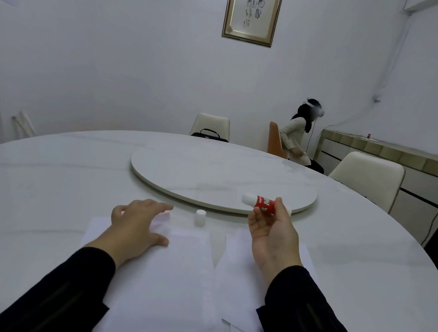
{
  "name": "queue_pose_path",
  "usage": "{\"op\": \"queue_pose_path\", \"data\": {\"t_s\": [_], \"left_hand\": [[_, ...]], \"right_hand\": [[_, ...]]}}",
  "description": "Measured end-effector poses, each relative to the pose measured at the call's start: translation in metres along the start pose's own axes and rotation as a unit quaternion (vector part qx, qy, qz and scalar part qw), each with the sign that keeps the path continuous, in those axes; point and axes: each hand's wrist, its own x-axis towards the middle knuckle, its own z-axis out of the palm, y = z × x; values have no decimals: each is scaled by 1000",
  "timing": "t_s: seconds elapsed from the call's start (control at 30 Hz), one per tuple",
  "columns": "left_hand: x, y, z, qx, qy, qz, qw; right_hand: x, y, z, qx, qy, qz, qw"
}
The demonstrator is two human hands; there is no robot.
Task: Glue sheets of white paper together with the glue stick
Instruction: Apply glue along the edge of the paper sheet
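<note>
Right hand [272, 240] raised, fingers pinching uncapped red glue stick [265, 203]. Left hand [137, 222] flat, fingers spread, pressing left paper sheet [169, 281]. White cap [200, 217] upright between hands.

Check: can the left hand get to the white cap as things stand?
Probably yes. The left hand rests open on the left sheet, holding nothing, and the cap stands upright just to its right with bare table between them.

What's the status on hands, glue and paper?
Left hand flat on left sheet. Right hand holds glue stick, uncapped. Cap upright between sheets. Nothing in the way.
</note>
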Motion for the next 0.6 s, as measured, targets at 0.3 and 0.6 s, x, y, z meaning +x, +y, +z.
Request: {"op": "queue_pose_path", "data": {"t_s": [0.3, 0.6], "left_hand": [[-17, 37, 26, 55, -115, 128, 983], [-17, 33, 28, 69, -169, 114, 977]], "right_hand": [[-9, 34, 1, -437, -160, -120, 877], [-8, 43, 1, -568, -188, -121, 792]]}}
